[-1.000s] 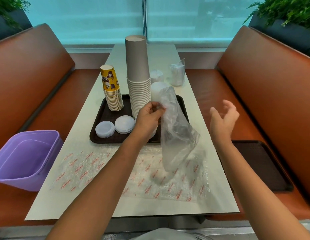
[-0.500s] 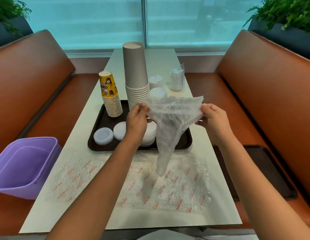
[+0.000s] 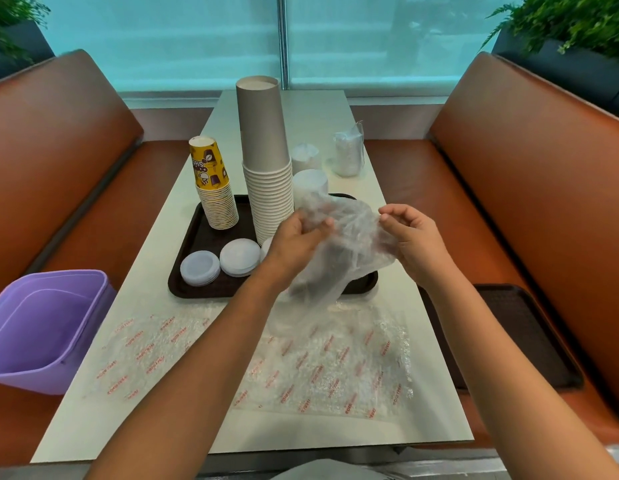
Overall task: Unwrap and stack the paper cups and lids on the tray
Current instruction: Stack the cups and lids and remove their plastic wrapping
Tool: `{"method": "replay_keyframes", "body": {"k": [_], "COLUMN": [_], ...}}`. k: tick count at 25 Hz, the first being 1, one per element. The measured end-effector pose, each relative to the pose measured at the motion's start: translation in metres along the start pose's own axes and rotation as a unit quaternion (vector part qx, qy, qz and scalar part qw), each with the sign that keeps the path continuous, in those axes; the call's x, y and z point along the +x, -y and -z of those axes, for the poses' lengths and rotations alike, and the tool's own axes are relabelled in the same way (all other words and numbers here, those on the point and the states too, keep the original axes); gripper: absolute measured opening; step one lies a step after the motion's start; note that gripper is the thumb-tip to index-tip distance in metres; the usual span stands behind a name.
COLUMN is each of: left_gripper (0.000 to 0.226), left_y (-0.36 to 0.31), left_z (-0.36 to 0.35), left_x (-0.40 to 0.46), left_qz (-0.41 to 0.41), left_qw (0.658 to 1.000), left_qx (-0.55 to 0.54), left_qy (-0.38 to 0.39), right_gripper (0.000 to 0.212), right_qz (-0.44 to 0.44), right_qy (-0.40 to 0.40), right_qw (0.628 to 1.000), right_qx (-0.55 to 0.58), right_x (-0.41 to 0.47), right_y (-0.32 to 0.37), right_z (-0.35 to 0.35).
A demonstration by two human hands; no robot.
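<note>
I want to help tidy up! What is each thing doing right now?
Clear plastic wrapper: empty, crumpled between both hands.
Left hand: gripping wrapper.
Right hand: gripping wrapper.
Tall grey paper cup stack: upright on dark brown tray.
Small wrapped bundle: unopened.
Purple plastic bin: open.

A long pale tabletop runs between two brown leather booth benches, left and right, up to a wide window glowing teal with daylight. Dark planters of green ferns sit behind each backrest, left and right.
</note>
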State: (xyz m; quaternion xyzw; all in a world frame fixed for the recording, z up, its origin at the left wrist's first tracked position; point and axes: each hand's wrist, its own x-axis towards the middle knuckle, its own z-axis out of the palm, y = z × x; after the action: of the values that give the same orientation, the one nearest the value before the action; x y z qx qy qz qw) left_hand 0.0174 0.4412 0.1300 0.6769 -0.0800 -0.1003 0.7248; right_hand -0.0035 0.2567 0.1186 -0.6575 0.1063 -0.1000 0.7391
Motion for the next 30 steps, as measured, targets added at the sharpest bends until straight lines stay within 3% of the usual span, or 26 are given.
{"method": "replay_keyframes", "body": {"k": [1, 3, 5, 8, 10, 11, 13, 14, 15, 16, 18, 20, 22, 26, 28, 30], "left_gripper": [0.013, 0.018, 0.019, 0.013, 0.021, 0.035, 0.048, 0.050, 0.055, 0.064, 0.074, 0.049, 0.013, 0.029, 0.029, 0.026], "left_y": [-0.001, -0.002, -0.001, -0.005, -0.005, -0.002, 0.007, 0.012, 0.016, 0.020, 0.025, 0.027, 0.024, 0.011, 0.007, 0.008], "left_z": [0.000, 0.007, 0.011, 0.007, 0.003, 0.003, 0.000, -0.003, -0.007, -0.011, -0.016, -0.009, 0.001, 0.020, 0.017, 0.007], "left_x": [0.001, 0.007, 0.011, 0.011, 0.010, 0.010, 0.005, 0.002, 0.000, -0.003, -0.004, 0.003, 0.012, 0.019, 0.018, 0.014], "left_qz": [0.010, 0.016, 0.021, 0.035, 0.011, -0.046, -0.245, -0.317, -0.338, -0.311, -0.179, -0.098, -0.048, 0.046, 0.066, 0.082], "left_qw": [0.999, 0.992, 0.991, 0.994, 0.991, 0.970, 0.870, 0.827, 0.811, 0.826, 0.913, 0.977, 0.990, 0.979, 0.980, 0.983], "left_qx": [-0.018, -0.040, -0.043, -0.028, 0.065, 0.169, 0.335, 0.380, 0.412, 0.428, 0.354, 0.181, 0.099, -0.015, -0.031, -0.048], "left_qy": [-0.048, -0.122, -0.123, -0.096, -0.115, -0.167, -0.265, -0.268, -0.243, -0.195, -0.092, -0.048, -0.087, -0.199, -0.185, -0.157], "right_gripper": [0.019, 0.021, 0.018, 0.019, 0.013, 0.010, 0.015, 0.016, 0.015, 0.014, 0.016, 0.016, 0.015, 0.007, 0.036, 0.069], "right_qz": [-0.001, 0.018, 0.037, -0.012, -0.025, -0.012, 0.019, 0.024, 0.021, 0.010, -0.015, -0.021, -0.021, -0.033, -0.051, -0.059], "right_qy": [-0.016, -0.048, -0.043, 0.111, 0.162, 0.149, 0.097, 0.073, 0.062, 0.065, 0.097, 0.117, 0.085, -0.079, -0.018, 0.113], "right_qw": [1.000, 0.999, 0.997, 0.984, 0.970, 0.971, 0.978, 0.983, 0.990, 0.995, 0.995, 0.993, 0.994, 0.996, 0.999, 0.991], "right_qx": [0.008, 0.004, -0.049, -0.141, -0.182, -0.188, -0.185, -0.166, -0.125, -0.073, 0.007, -0.013, -0.062, -0.014, 0.006, -0.048], "right_x": [0.002, 0.003, 0.004, 0.001, -0.004, -0.006, -0.006, -0.005, -0.004, -0.003, -0.003, -0.004, -0.002, 0.008, 0.008, 0.005], "right_y": [0.000, 0.000, 0.002, 0.012, 0.013, 0.013, 0.010, 0.008, 0.008, 0.009, 0.010, 0.011, 0.013, 0.015, 0.010, 0.001], "right_z": [0.004, 0.011, 0.018, 0.018, 0.010, 0.005, -0.002, -0.004, -0.005, -0.006, -0.007, -0.005, 0.003, 0.023, 0.024, 0.018]}}
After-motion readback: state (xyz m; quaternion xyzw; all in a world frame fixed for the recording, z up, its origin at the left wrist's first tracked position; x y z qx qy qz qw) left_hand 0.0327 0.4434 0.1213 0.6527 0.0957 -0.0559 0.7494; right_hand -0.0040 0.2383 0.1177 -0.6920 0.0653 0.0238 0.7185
